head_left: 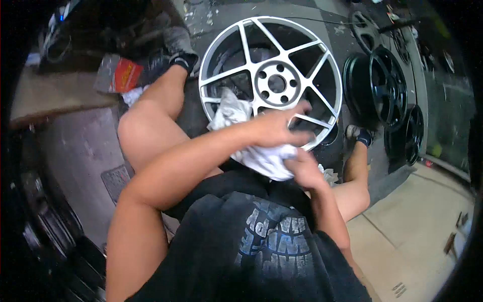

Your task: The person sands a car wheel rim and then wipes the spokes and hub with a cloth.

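Observation:
A silver multi-spoke car wheel rim (276, 64) lies face up between my legs. My left hand (282, 127) reaches across over its lower edge, fingers apart and slightly blurred, with nothing seen between them. Just below, my right hand (306, 170) grips the edge of a white cloth (266, 162) near my lap. A greyish-white crumpled cloth (231, 109) drapes over the rim's lower left; whether it joins the white one is hidden behind my left forearm.
Dark wheel rims (387, 88) stand upright on the right, beside a glass panel. A red and grey box (126, 75) sits at the left by a wooden-looking surface (60, 95). More dark rims (50, 216) show at the lower left. Pale floor tiles (397, 221) lie at the right.

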A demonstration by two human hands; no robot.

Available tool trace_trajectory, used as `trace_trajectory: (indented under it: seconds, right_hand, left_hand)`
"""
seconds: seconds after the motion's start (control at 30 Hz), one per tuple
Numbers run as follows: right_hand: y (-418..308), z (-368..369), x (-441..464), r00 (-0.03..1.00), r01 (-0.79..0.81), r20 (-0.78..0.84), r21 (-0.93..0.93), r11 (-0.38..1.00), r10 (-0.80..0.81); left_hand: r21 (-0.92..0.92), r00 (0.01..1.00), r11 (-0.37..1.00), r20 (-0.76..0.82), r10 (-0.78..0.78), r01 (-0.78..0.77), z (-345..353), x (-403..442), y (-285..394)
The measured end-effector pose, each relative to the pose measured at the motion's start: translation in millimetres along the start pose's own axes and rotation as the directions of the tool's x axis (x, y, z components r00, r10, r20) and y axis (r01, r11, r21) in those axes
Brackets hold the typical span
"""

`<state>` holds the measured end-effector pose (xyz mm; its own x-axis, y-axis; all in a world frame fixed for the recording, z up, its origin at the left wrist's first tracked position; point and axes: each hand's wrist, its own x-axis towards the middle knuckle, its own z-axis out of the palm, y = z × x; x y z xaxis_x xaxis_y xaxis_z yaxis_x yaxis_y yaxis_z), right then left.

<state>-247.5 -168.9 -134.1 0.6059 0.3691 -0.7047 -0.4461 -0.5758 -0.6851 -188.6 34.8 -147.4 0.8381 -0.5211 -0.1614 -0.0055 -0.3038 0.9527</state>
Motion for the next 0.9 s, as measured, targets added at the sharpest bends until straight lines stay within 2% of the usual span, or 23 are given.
trace_trajectory:
  seconds: [0.03,0.07,0.13,0.2,0.27,0.3,0.33,0.37,0.4,0.43,0.47,0.5,0.53,0.57,0.6,0.63,0.7,0.73,0.77,0.83,0.87,0.9]
  right_hand:
    - [12,-13,-19,0.994,0.081,-0.103,0.503,0.860,-0.033]
    - [8,-37,-38,0.988,0.144,-0.138,0.628,0.764,-0.072]
    - [-2,-64,-62,0.847,0.471,-0.509,0.584,0.661,-0.154]
    - [-50,-61,-68,0.682,0.674,-0.726,0.576,0.462,-0.089]
    - [33,-136,-72,0.689,0.544,-0.679,0.256,0.799,-0.251]
    - [-1,-108,-54,0.720,0.138,-0.691,0.048,0.989,-0.067]
    - [-38,-79,-37,0.725,-0.306,-0.678,-0.161,0.938,0.120]
    - [-11,-65,-9,0.811,-0.061,-0.527,-0.508,0.859,-0.254]
    - [15,-51,18,0.760,0.187,-0.286,-0.765,0.616,-0.584]
    - [-7,-43,39,0.893,0.247,-0.048,-0.780,0.575,-0.447]
    - [-2,-34,59,0.911,0.277,0.026,-0.779,0.562,-0.412]
    - [-7,-29,76,0.957,0.222,0.079,-0.817,0.533,-0.278]
    - [-10,-25,92,0.978,0.186,0.121,-0.883,0.431,-0.172]
    - [-2,-18,100,0.968,0.223,0.151,-0.885,0.408,-0.203]
    - [2,-10,105,0.956,0.258,0.176,-0.887,0.382,-0.235]
    - [-14,1,98,0.986,0.165,0.168,-0.933,0.319,-0.018]
    - [0,21,74,0.956,0.293,0.279,-0.899,0.325,-0.091]
    - [1,29,63,0.936,0.353,0.328,-0.873,0.336,-0.131]
    - [4,29,62,0.935,0.354,0.331,-0.874,0.333,-0.126]
    - [12,31,56,0.879,0.461,0.367,-0.818,0.344,-0.306]
    - [11,33,64,0.869,0.487,0.394,-0.790,0.372,-0.299]
    - [-1,35,75,0.896,0.444,0.419,-0.829,0.341,-0.147]
  left_hand:
    - [-0.220,0.991,0.973,0.129,-0.047,0.075,24,-2,-2]
    - [-0.425,0.962,0.889,0.266,-0.056,0.169,42,-8,-3]
    - [-0.435,0.924,0.890,0.379,0.046,0.135,64,-28,16]
    - [-0.406,0.906,0.914,0.383,0.179,-0.009,90,-57,22]
    - [-0.356,0.911,0.934,0.383,0.151,-0.005,103,-69,46]
    - [-0.283,0.896,0.958,0.435,0.087,0.044,84,-74,67]
    - [-0.201,0.915,0.954,0.295,0.277,-0.224,109,-79,60]
    - [0.005,0.833,0.981,0.528,0.164,-0.196,96,-78,69]
    - [0.212,0.711,0.954,0.703,0.000,-0.210,79,-76,79]
    - [0.258,0.760,0.952,0.649,-0.043,-0.166,80,-82,74]
    - [0.259,0.765,0.952,0.642,-0.043,-0.163,81,-82,70]
    - [0.282,0.786,0.944,0.617,-0.040,-0.173,83,-83,65]
    - [0.291,0.800,0.940,0.599,-0.035,-0.176,79,-84,64]
    - [0.401,0.813,0.883,0.582,-0.039,-0.245,87,-84,60]
    - [0.398,0.816,0.886,0.577,-0.038,-0.240,89,-83,63]
    - [0.397,0.791,0.870,0.612,-0.015,-0.291,89,-82,66]
    - [0.368,0.759,0.836,0.645,0.085,-0.406,80,-80,73]
    - [0.437,0.780,0.774,0.616,0.113,-0.458,97,-80,68]
    - [0.430,0.769,0.771,0.627,0.120,-0.470,93,-79,69]
    - [0.397,0.747,0.778,0.652,0.134,-0.486,82,-81,75]
    - [0.401,0.743,0.768,0.654,0.142,-0.500,77,-83,79]
    - [0.409,0.740,0.753,0.655,0.151,-0.516,72,-83,80]
